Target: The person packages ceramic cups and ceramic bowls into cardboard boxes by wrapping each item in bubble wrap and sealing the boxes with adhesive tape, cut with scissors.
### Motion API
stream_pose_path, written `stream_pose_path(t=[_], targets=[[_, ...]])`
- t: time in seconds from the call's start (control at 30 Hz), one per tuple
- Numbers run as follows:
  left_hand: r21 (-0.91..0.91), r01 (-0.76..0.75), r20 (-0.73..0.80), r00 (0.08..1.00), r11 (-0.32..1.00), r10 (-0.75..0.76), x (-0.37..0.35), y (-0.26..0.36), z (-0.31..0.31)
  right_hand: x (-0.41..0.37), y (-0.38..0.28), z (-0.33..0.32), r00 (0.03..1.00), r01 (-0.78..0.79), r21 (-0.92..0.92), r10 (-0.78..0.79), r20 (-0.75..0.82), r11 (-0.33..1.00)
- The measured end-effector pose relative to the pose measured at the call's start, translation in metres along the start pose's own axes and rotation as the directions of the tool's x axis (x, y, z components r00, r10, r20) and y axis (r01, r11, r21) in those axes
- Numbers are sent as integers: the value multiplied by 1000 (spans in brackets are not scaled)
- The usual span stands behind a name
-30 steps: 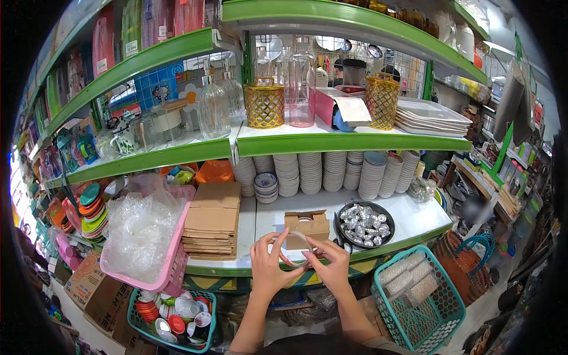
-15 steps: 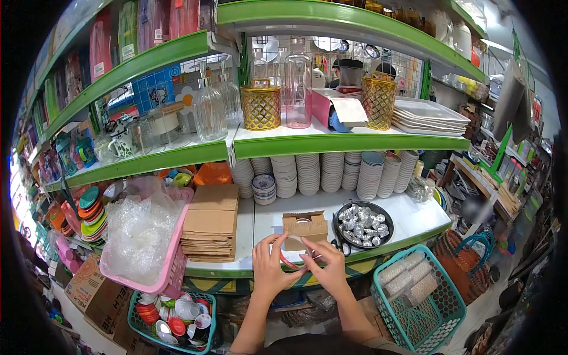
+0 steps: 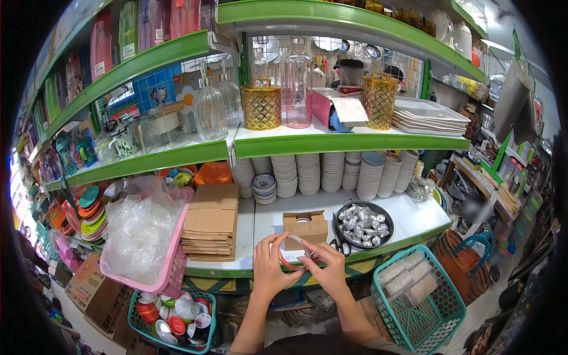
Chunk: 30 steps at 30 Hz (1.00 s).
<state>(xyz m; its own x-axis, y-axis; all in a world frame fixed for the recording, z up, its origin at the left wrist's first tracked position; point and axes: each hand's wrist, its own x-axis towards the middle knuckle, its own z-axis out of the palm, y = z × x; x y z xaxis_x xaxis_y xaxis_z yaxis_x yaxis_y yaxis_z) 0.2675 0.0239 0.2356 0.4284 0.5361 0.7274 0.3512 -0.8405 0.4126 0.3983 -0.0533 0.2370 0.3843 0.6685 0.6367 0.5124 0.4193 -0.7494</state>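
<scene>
My left hand (image 3: 271, 269) and my right hand (image 3: 327, 267) meet just off the shelf's front edge. Between their fingers they hold a roll of tape (image 3: 288, 263), a ring with a red part and a pale band. Left fingers curl around its left side; the right thumb and fingers pinch its right side. Just behind stands a small open cardboard box (image 3: 312, 228) with something white and round inside. Black scissors (image 3: 341, 246) lie to the right, beside a dark round pan (image 3: 387, 235) full of small silver pieces.
Flattened cardboard boxes (image 3: 210, 220) are stacked left, beside a pink basket (image 3: 177, 260) of bubble wrap. Stacked bowls (image 3: 308, 174) line the shelf's back. Below stand a teal basket (image 3: 435, 313) with wrapped bundles and another teal basket (image 3: 171, 342) with lids.
Both hands stay in nearly the same place around the tape roll. The right fingers and thumb have shifted slightly on its edge.
</scene>
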Motion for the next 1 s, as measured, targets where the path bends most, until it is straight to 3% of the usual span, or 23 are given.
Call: stream_pose_path(t=[0.1, 0.3, 0.43, 0.6, 0.83, 0.9, 1.0], targets=[[-18, 0, -16, 1000, 1000, 0, -2, -3, 2, 1, -7, -2, 998, -15, -47, 17, 61, 999], [-37, 24, -1, 1000, 999, -24, -2, -2, -3, -3, 6, 3, 1000, 8, -4, -8, -13, 1000], [-51, 35, -14, 999, 998, -36, -4, -6, 1, 1, -8, 1, 999, -29, 14, 29, 38, 999], [-40, 22, -25, 999, 999, -23, -1, -3, -3, -2, 1, 5, 996, 49, -16, -50, -72, 999], [-66, 24, -22, 999, 997, -26, -1, -1, -7, -2, 0, 4, 999, -16, 41, 17, -39, 999], [-39, 22, -17, 1000, 999, -23, -1, 0, -9, -4, 6, 6, 991, 47, 63, -39, -125, 997], [-34, 85, -31, 996, 996, -86, -4, -2, -4, 0, -5, 4, 999, -18, 66, 20, -41, 998]])
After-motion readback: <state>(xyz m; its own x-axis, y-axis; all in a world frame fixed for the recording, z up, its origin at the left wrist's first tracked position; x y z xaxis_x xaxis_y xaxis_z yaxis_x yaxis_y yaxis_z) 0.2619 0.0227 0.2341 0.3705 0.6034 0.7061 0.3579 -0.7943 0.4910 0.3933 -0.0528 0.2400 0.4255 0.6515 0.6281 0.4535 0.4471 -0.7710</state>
